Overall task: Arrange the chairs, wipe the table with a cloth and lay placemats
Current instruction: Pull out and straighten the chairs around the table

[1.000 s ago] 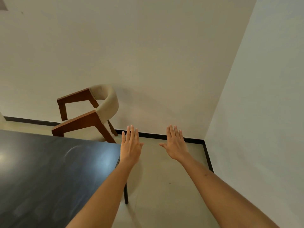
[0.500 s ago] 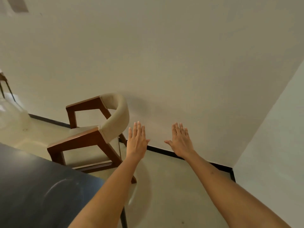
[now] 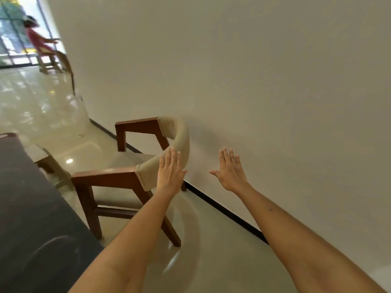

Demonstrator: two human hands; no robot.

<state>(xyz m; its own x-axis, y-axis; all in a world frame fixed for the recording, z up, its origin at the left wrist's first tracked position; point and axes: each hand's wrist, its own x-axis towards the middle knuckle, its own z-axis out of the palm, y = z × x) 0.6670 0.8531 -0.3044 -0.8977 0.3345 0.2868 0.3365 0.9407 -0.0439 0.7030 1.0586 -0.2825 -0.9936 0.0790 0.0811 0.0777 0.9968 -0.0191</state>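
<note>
Bench: the dark bench (image 3: 31,208) fills the lower left, matte charcoal with faint curved wipe smears; its edge runs just beside the armchair's front leg.
Left hand: the left hand (image 3: 170,175) is stretched forward, palm down, fingers straight and together, its grip wide and holding nothing; it lies in front of the armchair's padded backrest, and whether it touches the padding cannot be told.
Right hand: the right hand (image 3: 230,172) is flat too, fingers straight, thumb spread, grip wide and empty, in the air to the right of the armchair, apart from it, against the wall.
Armchair: the armchair (image 3: 131,178) stands between the bench and the wall, with angular reddish-brown wooden arms and legs, a curved beige fabric backrest and a pale seat; its back is near the wall.
Floor: glossy cream floor tiles (image 3: 211,240) under the armchair carry reflections of light.
Wall: a plain off-white wall (image 3: 254,81) with a black skirting strip (image 3: 222,210) runs behind the armchair.
Far beyond the armchair: a blurred person in pink (image 3: 39,39) by another chair (image 3: 49,60), in front of a bright window (image 3: 12,28).
</note>
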